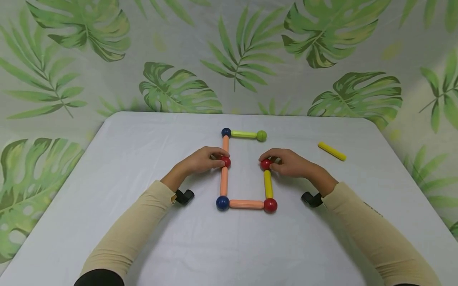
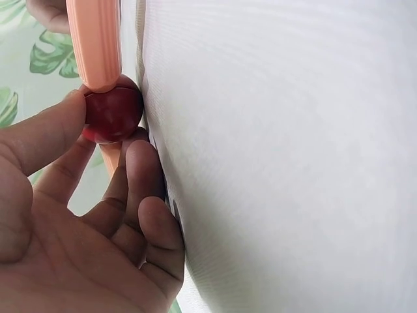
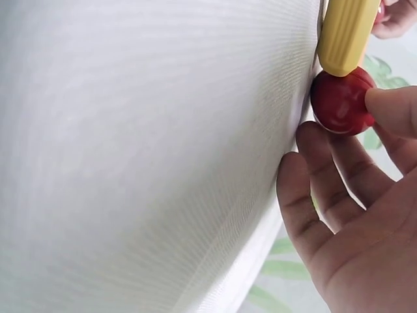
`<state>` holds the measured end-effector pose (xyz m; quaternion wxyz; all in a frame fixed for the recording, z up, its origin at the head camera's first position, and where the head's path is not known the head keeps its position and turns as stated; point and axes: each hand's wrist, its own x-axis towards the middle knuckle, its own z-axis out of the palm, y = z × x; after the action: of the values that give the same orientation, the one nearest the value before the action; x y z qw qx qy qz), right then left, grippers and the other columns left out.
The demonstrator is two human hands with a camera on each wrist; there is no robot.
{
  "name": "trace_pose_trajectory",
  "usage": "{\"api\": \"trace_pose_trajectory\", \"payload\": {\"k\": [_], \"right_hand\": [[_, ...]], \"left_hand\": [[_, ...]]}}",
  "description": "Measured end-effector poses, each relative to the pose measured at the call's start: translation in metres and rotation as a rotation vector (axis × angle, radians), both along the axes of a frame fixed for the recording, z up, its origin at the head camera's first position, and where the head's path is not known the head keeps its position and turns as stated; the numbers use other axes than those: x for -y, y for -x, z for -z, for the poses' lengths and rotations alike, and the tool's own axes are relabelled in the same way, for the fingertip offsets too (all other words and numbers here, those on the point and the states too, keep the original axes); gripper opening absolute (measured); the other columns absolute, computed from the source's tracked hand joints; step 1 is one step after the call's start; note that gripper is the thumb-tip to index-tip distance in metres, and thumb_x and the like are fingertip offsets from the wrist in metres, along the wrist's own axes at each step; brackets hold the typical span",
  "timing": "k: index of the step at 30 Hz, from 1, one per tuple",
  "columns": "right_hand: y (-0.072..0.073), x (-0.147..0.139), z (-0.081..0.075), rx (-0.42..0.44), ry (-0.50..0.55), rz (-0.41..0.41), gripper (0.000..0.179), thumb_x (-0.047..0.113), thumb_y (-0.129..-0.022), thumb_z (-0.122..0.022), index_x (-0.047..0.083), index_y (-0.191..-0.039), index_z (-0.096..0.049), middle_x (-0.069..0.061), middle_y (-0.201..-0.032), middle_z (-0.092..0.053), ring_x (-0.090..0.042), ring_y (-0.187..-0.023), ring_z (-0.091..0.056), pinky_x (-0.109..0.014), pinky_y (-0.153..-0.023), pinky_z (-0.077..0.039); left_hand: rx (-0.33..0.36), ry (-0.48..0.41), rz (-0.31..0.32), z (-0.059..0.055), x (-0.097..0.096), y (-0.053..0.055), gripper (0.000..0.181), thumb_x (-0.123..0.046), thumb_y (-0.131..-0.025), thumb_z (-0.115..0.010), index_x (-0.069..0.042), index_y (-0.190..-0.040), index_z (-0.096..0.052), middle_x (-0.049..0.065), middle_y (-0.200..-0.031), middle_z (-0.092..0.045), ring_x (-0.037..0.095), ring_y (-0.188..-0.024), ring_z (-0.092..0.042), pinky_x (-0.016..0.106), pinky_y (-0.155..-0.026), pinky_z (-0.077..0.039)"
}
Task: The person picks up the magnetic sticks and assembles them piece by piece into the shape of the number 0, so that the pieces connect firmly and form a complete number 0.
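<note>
My left hand (image 1: 201, 161) pinches a red ball (image 2: 115, 111) between thumb and fingers. That ball joins two ridged orange sticks (image 1: 224, 182), one running up and one down from it. On the other side, my right hand (image 1: 290, 163) pinches another red ball (image 3: 342, 102) at the upper end of a yellow stick (image 1: 268, 184). Below, a third red ball (image 1: 270, 205) meets the yellow stick and a lower orange stick (image 1: 247, 204), which runs left to a blue ball (image 1: 222, 203). At the top, a dark blue ball (image 1: 226, 132) links to a green stick (image 1: 244, 134) ending in a green ball (image 1: 262, 136).
A loose yellow stick (image 1: 332, 151) lies on the white table (image 1: 143, 246), to the right of the right hand. Behind the table hangs a leaf-printed cloth (image 1: 250, 51). Small black wrist cameras (image 1: 185, 197) sit beneath both wrists.
</note>
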<state>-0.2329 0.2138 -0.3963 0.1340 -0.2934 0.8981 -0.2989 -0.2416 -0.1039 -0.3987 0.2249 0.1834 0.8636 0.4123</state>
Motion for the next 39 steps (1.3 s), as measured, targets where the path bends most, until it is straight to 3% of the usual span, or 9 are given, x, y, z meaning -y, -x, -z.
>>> {"api": "trace_pose_trajectory", "payload": {"k": [10, 17, 22, 31, 39], "right_hand": [[-0.003, -0.003, 0.001, -0.015, 0.014, -0.002, 0.035, 0.001, -0.093, -0.056, 0.008, -0.128, -0.062, -0.011, -0.124, -0.066, -0.025, -0.105, -0.061, -0.042, -0.091, -0.053], [-0.013, -0.008, -0.005, -0.244, 0.023, 0.002, 0.035, -0.003, -0.088, -0.063, 0.010, -0.120, -0.067, -0.011, -0.130, -0.061, -0.031, -0.117, -0.055, -0.051, -0.096, -0.049], [-0.024, -0.007, -0.007, -0.340, -0.066, -0.074, 0.033, -0.005, -0.086, -0.066, 0.016, -0.111, -0.073, -0.012, -0.130, -0.059, -0.032, -0.122, -0.048, -0.051, -0.102, -0.045], [-0.023, -0.001, -0.003, -0.304, -0.148, -0.115, 0.032, -0.002, -0.085, -0.069, 0.023, -0.105, -0.075, -0.011, -0.140, -0.056, -0.034, -0.130, -0.046, -0.055, -0.108, -0.041], [-0.020, 0.004, -0.003, -0.295, -0.215, -0.147, 0.029, 0.002, -0.086, -0.071, 0.025, -0.102, -0.076, -0.011, -0.140, -0.057, -0.033, -0.128, -0.050, -0.052, -0.107, -0.044]], "left_hand": [[-0.015, 0.004, 0.008, 0.000, 0.001, 0.001, 0.035, -0.020, -0.098, -0.060, -0.015, -0.133, -0.062, 0.014, -0.131, -0.062, 0.022, -0.101, -0.058, 0.024, -0.077, -0.049], [-0.008, -0.001, 0.010, 0.000, -0.001, 0.000, 0.036, -0.021, -0.098, -0.060, -0.015, -0.134, -0.061, 0.014, -0.132, -0.061, 0.022, -0.101, -0.058, 0.024, -0.078, -0.049], [-0.005, 0.007, 0.005, -0.002, -0.001, 0.000, 0.036, -0.020, -0.098, -0.060, -0.015, -0.133, -0.061, 0.014, -0.131, -0.062, 0.022, -0.101, -0.058, 0.025, -0.078, -0.049], [-0.018, 0.016, 0.011, -0.002, 0.000, -0.001, 0.035, -0.021, -0.098, -0.060, -0.014, -0.133, -0.061, 0.015, -0.131, -0.062, 0.022, -0.102, -0.059, 0.025, -0.078, -0.049], [-0.019, 0.014, 0.012, -0.002, 0.000, 0.000, 0.036, -0.020, -0.098, -0.060, -0.014, -0.134, -0.061, 0.015, -0.132, -0.062, 0.022, -0.101, -0.058, 0.024, -0.078, -0.049]]}}
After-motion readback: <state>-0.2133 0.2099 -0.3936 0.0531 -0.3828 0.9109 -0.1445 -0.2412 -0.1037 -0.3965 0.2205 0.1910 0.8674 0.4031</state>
